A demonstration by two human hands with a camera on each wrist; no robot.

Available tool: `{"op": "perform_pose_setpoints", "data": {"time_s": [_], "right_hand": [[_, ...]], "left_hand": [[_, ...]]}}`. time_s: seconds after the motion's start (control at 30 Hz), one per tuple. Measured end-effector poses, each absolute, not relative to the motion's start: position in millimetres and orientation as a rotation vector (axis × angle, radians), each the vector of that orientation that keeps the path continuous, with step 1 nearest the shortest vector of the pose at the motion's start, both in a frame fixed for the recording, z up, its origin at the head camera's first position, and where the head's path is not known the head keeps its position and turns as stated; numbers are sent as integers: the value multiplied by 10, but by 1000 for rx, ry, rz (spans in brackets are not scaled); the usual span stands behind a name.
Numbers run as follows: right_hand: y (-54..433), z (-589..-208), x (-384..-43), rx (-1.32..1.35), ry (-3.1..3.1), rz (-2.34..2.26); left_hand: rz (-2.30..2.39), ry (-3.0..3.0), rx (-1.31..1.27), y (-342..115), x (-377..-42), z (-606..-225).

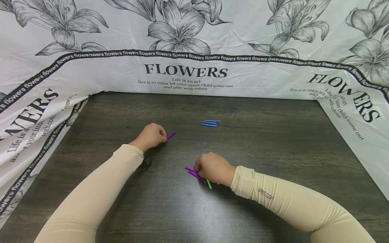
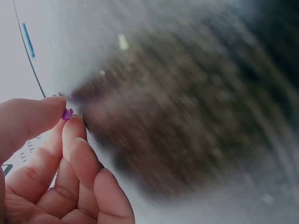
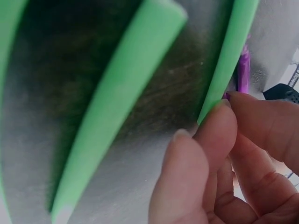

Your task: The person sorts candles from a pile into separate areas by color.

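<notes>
My left hand (image 1: 152,135) pinches a thin purple stick (image 1: 171,134) between thumb and fingertips, above the table's left-centre. Its purple end (image 2: 68,114) pokes out from the fingertips in the left wrist view. Nearer the front, my right hand (image 1: 215,168) pinches the end of a second purple stick (image 1: 190,169) with thumb and finger. Another purple stick (image 1: 196,177) lies just below it. Green sticks lie close under the right hand; one green stick (image 1: 209,184) shows below its fingers, and a green stick (image 3: 110,107) looms large in the right wrist view. The palm hides the rest.
Several thin blue sticks (image 1: 209,123) lie together farther back on the dark wood-grain table (image 1: 258,135). A small black object (image 1: 146,163) shows beside the left wrist. White flower-printed cloth (image 1: 182,81) rises along the table's back and sides.
</notes>
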State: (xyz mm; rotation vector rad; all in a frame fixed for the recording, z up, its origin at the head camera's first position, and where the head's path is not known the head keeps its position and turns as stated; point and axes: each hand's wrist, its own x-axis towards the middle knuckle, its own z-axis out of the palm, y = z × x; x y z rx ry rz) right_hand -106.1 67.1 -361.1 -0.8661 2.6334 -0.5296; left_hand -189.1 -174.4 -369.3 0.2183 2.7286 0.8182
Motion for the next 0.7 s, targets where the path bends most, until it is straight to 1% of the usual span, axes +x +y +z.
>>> {"op": "perform_pose_setpoints", "data": {"time_s": [0.47, 0.7], "right_hand": [[679, -3596, -1062, -881, 2633, -541], [683, -3592, -1063, -890, 2626, -553]], "left_hand": [[825, 2727, 242, -1733, -1885, -3666], [803, 2734, 216, -1735, -1918, -3715]]}}
